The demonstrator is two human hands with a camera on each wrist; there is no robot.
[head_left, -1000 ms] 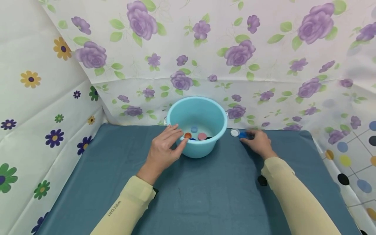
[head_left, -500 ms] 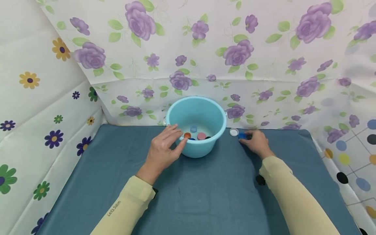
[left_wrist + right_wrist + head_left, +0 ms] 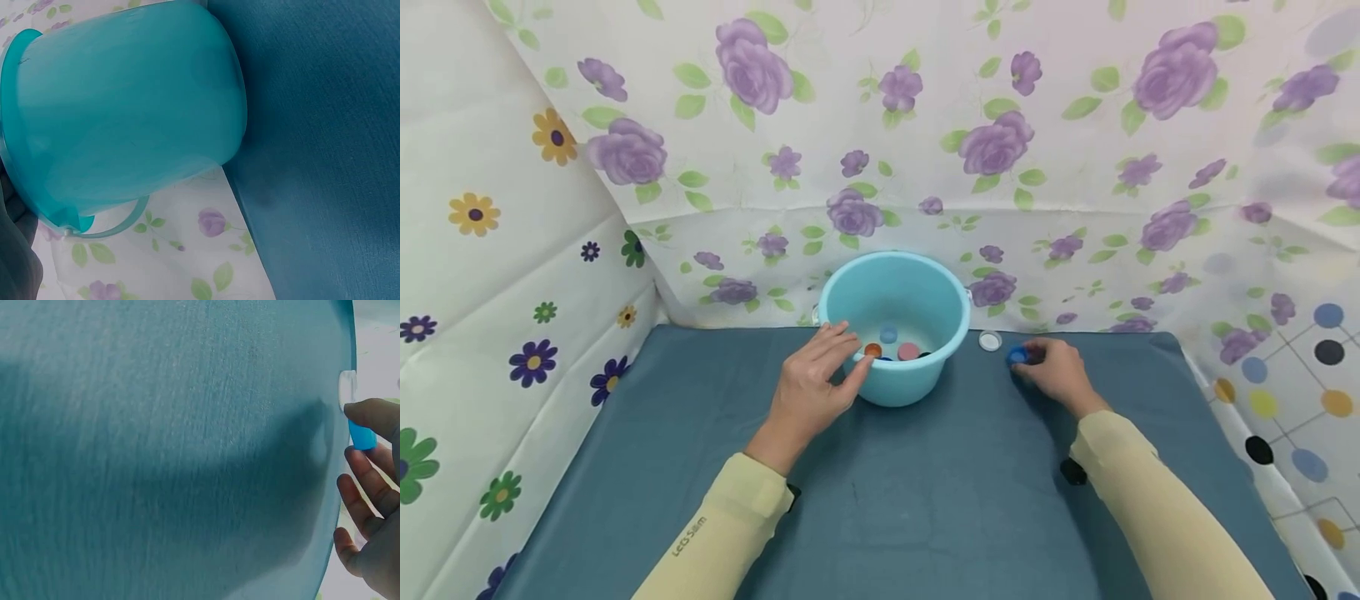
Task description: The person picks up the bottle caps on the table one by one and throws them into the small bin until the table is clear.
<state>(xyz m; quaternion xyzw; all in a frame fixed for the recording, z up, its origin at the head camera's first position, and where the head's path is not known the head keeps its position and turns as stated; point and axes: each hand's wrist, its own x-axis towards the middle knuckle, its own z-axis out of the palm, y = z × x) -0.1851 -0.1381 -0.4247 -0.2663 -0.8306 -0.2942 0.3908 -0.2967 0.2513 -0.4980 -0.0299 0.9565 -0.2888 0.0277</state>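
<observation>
In the head view my right hand (image 3: 1058, 373) pinches a small blue bottle cap (image 3: 1017, 356) between thumb and fingers, just above the cloth. The right wrist view shows the blue cap from the side, with the other fingers spread loosely below. A white round cap (image 3: 990, 341) lies flat to its left. My left hand (image 3: 808, 383) rests at the near left rim of a light blue bucket (image 3: 897, 387), its fingers fairly straight. Inside the bucket lie several caps, among them an orange cap (image 3: 872, 351), a pink cap (image 3: 908, 351) and a light blue cap (image 3: 889, 334).
A blue-grey cloth (image 3: 925, 500) covers the table. Directly behind the bucket hangs a floral sheet (image 3: 880, 150), and another patterned sheet (image 3: 497, 333) closes off the left side. The bucket's wire handle (image 3: 119, 228) hangs down beside it in the left wrist view.
My right hand has drawn the blue cap slightly away from the white cap and tilted it. The left hand stays at the bucket rim. The head view has shifted slightly.
</observation>
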